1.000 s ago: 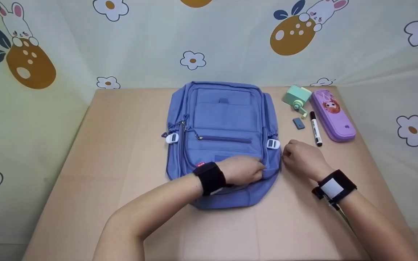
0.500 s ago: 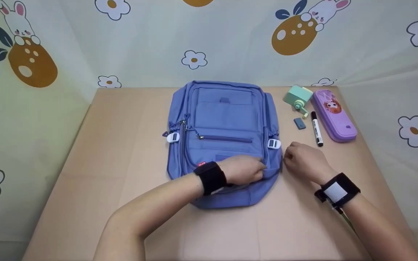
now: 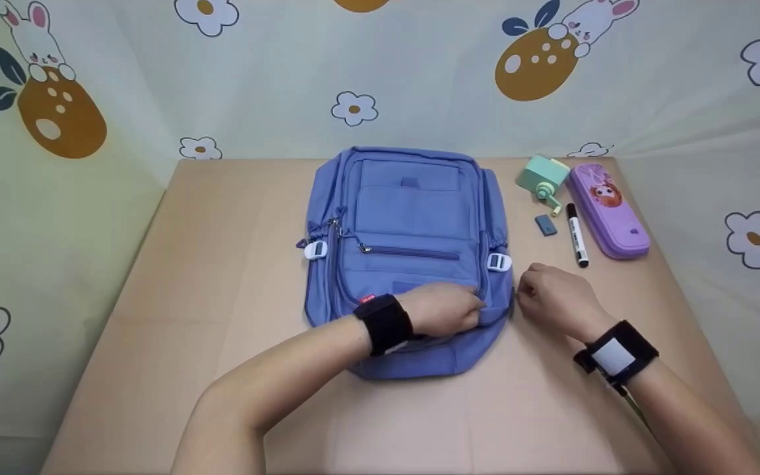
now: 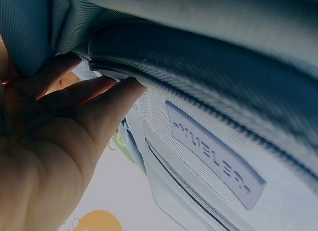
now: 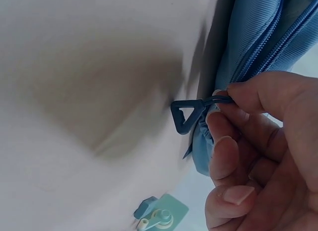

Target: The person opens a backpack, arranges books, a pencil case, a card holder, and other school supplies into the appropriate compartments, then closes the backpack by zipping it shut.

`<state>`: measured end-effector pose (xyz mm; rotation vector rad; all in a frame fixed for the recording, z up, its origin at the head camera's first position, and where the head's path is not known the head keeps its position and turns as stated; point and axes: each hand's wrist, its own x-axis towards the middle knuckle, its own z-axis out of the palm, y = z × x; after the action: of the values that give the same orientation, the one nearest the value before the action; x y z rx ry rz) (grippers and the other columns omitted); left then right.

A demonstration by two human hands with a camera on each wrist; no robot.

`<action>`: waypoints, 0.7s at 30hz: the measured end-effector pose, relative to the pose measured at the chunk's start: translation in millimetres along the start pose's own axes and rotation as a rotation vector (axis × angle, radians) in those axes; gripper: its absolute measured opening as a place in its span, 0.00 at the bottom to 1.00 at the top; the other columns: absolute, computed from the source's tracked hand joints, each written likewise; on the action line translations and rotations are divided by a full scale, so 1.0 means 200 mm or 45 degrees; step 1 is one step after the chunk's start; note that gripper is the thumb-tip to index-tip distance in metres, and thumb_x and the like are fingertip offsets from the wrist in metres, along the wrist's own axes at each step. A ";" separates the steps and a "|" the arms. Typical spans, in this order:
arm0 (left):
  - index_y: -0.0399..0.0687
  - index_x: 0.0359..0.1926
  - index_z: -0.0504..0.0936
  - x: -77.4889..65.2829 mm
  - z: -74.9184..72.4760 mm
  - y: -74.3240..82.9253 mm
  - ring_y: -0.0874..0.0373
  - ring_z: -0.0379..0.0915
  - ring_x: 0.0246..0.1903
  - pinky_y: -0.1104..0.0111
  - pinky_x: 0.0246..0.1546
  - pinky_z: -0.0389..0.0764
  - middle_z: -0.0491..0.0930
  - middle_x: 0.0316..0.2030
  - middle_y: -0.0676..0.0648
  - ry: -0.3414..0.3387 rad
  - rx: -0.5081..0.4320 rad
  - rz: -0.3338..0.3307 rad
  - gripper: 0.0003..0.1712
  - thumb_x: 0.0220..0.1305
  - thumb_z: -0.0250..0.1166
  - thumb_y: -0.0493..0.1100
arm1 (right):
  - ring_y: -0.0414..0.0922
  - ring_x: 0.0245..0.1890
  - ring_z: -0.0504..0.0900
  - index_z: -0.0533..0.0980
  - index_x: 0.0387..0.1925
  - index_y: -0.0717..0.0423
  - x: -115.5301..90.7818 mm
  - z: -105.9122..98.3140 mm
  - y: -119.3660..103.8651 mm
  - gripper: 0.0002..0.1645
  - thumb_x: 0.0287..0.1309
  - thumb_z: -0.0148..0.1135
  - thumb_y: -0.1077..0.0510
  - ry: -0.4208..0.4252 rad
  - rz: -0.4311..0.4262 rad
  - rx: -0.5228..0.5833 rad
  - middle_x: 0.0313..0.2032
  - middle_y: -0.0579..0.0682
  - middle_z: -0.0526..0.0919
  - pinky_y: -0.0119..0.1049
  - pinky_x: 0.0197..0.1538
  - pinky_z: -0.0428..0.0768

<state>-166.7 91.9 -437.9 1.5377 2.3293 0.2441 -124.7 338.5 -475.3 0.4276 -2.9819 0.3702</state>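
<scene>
A blue backpack [image 3: 413,211] lies on its back on the table, its front pockets facing up. My left hand [image 3: 443,309] reaches across its lower front and grips the fabric beside a zipper near the lower right corner. The left wrist view has those fingers [image 4: 112,99] at the zipper's end, near a raised name patch [image 4: 213,154]. Beside the bag's right edge, my right hand [image 3: 558,297] pinches the cord of a zipper pull [image 5: 186,114] with a dark triangular end. Next to that thumb, two rows of zipper teeth [image 5: 263,47] stand apart.
At the back right of the table [image 3: 221,277] stands a mint-green crank pencil sharpener [image 3: 543,175]. A small dark-blue block [image 3: 545,225], a black-capped white marker [image 3: 577,234] and a purple pencil case [image 3: 609,211] lie near it. Patterned cloth [image 3: 274,79] hangs behind the table.
My right hand has slid slightly toward me along the bag's right side. My left hand keeps its grip at the lower right corner.
</scene>
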 end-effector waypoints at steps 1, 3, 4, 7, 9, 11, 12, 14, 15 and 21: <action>0.44 0.43 0.84 0.00 0.00 0.00 0.51 0.79 0.40 0.61 0.50 0.79 0.76 0.37 0.48 0.002 0.001 0.004 0.16 0.78 0.50 0.43 | 0.47 0.25 0.78 0.80 0.26 0.50 0.00 0.00 0.00 0.04 0.54 0.67 0.61 0.003 -0.002 -0.003 0.27 0.44 0.76 0.47 0.26 0.76; 0.44 0.40 0.82 0.00 0.00 0.00 0.51 0.79 0.40 0.61 0.50 0.79 0.76 0.36 0.48 0.003 0.002 0.008 0.15 0.78 0.49 0.43 | 0.47 0.25 0.78 0.80 0.26 0.50 0.00 0.00 0.00 0.04 0.54 0.66 0.61 0.006 -0.006 -0.012 0.27 0.43 0.76 0.46 0.26 0.76; 0.44 0.40 0.82 0.00 0.00 0.00 0.51 0.79 0.40 0.61 0.49 0.79 0.76 0.35 0.48 0.003 -0.003 0.006 0.15 0.78 0.50 0.43 | 0.47 0.25 0.78 0.80 0.26 0.50 0.00 0.00 0.00 0.04 0.54 0.66 0.61 0.008 -0.009 -0.015 0.27 0.43 0.76 0.46 0.26 0.76; 0.45 0.40 0.82 0.00 -0.01 0.00 0.51 0.79 0.40 0.61 0.49 0.79 0.76 0.36 0.48 0.000 -0.006 0.001 0.15 0.78 0.50 0.43 | 0.46 0.25 0.77 0.81 0.26 0.51 -0.01 0.00 0.00 0.04 0.54 0.66 0.61 0.000 -0.011 -0.013 0.27 0.44 0.76 0.46 0.27 0.77; 0.45 0.41 0.83 0.00 -0.01 0.00 0.51 0.79 0.40 0.62 0.50 0.79 0.76 0.36 0.48 -0.001 -0.006 -0.003 0.16 0.78 0.50 0.44 | 0.45 0.24 0.77 0.81 0.26 0.51 -0.01 -0.01 0.00 0.04 0.53 0.67 0.62 -0.011 -0.013 -0.010 0.27 0.43 0.76 0.46 0.27 0.77; 0.45 0.42 0.83 0.00 -0.01 0.01 0.51 0.79 0.40 0.62 0.50 0.79 0.77 0.37 0.48 -0.003 -0.005 -0.008 0.16 0.78 0.50 0.44 | 0.45 0.24 0.77 0.81 0.26 0.50 -0.01 -0.01 -0.01 0.04 0.53 0.67 0.62 -0.025 -0.012 0.003 0.27 0.43 0.77 0.45 0.27 0.77; 0.45 0.42 0.83 0.00 -0.01 0.01 0.51 0.79 0.40 0.62 0.50 0.79 0.77 0.37 0.48 -0.002 -0.002 -0.009 0.15 0.78 0.51 0.44 | 0.45 0.24 0.77 0.81 0.26 0.51 -0.02 -0.01 -0.01 0.04 0.53 0.66 0.62 -0.033 -0.010 0.013 0.27 0.43 0.77 0.45 0.28 0.77; 0.45 0.41 0.84 0.00 0.00 0.01 0.52 0.78 0.40 0.62 0.49 0.79 0.77 0.36 0.48 0.004 0.002 -0.007 0.15 0.77 0.52 0.44 | 0.46 0.24 0.78 0.82 0.27 0.52 -0.02 -0.01 -0.01 0.03 0.54 0.66 0.62 -0.042 0.000 0.036 0.27 0.44 0.79 0.46 0.29 0.78; 0.45 0.40 0.83 0.00 0.00 0.01 0.52 0.78 0.40 0.62 0.49 0.79 0.76 0.35 0.48 0.009 0.004 -0.005 0.14 0.77 0.52 0.44 | 0.47 0.25 0.80 0.82 0.28 0.52 -0.03 -0.01 -0.02 0.03 0.55 0.66 0.62 -0.048 0.008 0.055 0.28 0.45 0.81 0.47 0.31 0.79; 0.47 0.33 0.80 -0.01 0.00 0.03 0.56 0.71 0.32 0.63 0.39 0.78 0.70 0.30 0.51 0.031 0.010 -0.023 0.14 0.73 0.57 0.49 | 0.52 0.33 0.85 0.84 0.33 0.57 -0.04 0.02 -0.02 0.03 0.59 0.65 0.65 -0.062 0.095 0.214 0.32 0.50 0.87 0.52 0.41 0.82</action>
<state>-161.1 91.7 -435.9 1.5248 2.3645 0.2504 -115.7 336.8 -480.0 0.3452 -3.0321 0.6302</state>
